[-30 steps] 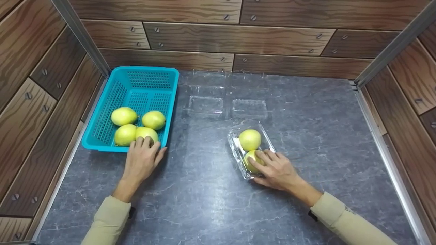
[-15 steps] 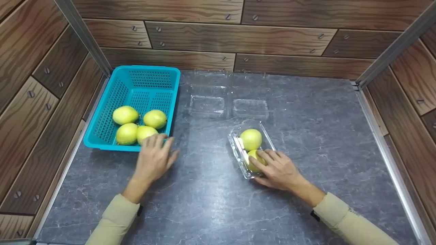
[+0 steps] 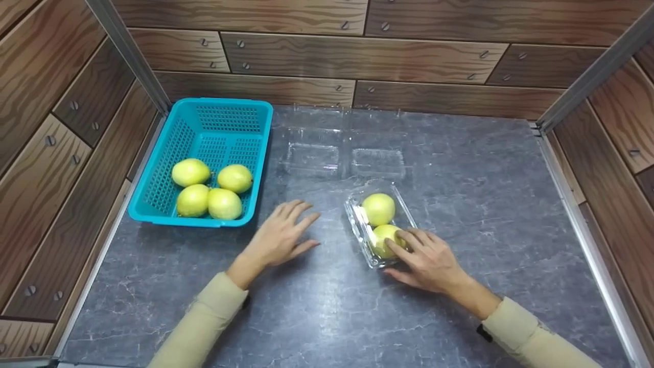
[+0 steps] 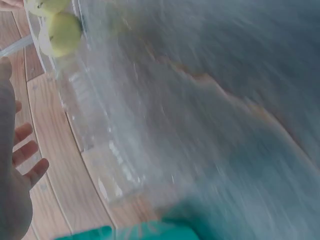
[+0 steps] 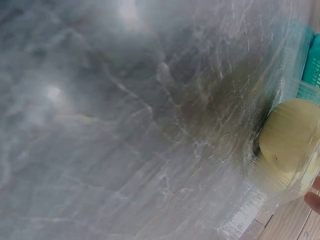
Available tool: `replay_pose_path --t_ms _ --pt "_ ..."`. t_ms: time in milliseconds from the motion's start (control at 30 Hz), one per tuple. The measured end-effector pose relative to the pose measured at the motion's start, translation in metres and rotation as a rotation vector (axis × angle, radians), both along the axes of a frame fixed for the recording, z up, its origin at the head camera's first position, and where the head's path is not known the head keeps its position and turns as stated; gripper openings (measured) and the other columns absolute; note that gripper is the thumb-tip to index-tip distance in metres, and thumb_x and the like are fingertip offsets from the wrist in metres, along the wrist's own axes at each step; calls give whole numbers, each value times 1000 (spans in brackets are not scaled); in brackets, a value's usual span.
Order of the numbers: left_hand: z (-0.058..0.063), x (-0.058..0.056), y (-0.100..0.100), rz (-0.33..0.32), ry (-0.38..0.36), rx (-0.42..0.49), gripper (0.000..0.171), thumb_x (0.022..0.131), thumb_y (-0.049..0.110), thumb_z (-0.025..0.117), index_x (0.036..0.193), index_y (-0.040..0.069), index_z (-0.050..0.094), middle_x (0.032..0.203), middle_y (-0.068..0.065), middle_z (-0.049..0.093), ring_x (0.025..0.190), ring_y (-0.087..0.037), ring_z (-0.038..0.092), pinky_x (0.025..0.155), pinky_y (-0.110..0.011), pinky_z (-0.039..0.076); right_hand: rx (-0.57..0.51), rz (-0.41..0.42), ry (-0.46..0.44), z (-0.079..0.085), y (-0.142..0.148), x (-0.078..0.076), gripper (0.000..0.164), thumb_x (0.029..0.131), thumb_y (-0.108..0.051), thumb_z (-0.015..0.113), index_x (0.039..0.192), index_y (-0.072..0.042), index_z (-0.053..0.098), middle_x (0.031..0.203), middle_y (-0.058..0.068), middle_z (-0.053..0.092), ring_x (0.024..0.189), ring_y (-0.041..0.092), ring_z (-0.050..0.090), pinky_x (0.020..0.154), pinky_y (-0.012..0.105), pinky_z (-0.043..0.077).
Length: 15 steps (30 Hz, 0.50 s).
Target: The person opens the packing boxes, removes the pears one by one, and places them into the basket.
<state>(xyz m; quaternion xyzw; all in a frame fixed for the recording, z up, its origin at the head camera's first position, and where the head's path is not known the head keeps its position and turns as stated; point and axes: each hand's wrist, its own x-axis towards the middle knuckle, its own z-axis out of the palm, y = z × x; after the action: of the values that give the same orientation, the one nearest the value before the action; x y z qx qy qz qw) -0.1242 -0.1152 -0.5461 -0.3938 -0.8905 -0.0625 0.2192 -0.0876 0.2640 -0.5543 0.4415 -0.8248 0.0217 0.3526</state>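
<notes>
My left hand (image 3: 278, 235) is between the basket and the clear plastic box, fingers spread and holding nothing; in the left wrist view its fingers (image 4: 37, 172) show at the left edge. A small clear plastic box (image 3: 353, 232) on the grey table holds two round yellow-green fruits, a far one (image 3: 378, 209) and a near one (image 3: 384, 240). My right hand (image 3: 429, 258) reaches over the box's right side, fingertips resting on the near fruit, thumb by the front corner. In the right wrist view the box's fruit (image 5: 290, 135) appears through the plastic, with fingertips at the edge.
On the left a turquoise perforated basket (image 3: 266, 148) holds several yellow-green fruits, gathered in its near half. Two clear plastic boxes, a left one (image 3: 312, 158) and a right one (image 3: 378, 161), stand behind the one in use. Wood-patterned walls (image 3: 286, 56) enclose the table.
My left hand has left the basket's fruit and moved right over the table, fingers spreading. The right hand has shifted slightly, its thumb drawing back from the box's corner. The fruits stay put.
</notes>
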Motion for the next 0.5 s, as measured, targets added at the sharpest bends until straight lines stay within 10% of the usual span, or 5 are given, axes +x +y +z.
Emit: replay_pose_path --t_ms 500 --pt "-1 -32 68 -110 -62 -54 69 101 63 56 153 19 51 154 -15 55 140 -33 55 119 -48 50 -16 -19 3 -2 12 9 54 100 -61 57 118 -14 75 107 14 73 84 30 69 59 38 61"
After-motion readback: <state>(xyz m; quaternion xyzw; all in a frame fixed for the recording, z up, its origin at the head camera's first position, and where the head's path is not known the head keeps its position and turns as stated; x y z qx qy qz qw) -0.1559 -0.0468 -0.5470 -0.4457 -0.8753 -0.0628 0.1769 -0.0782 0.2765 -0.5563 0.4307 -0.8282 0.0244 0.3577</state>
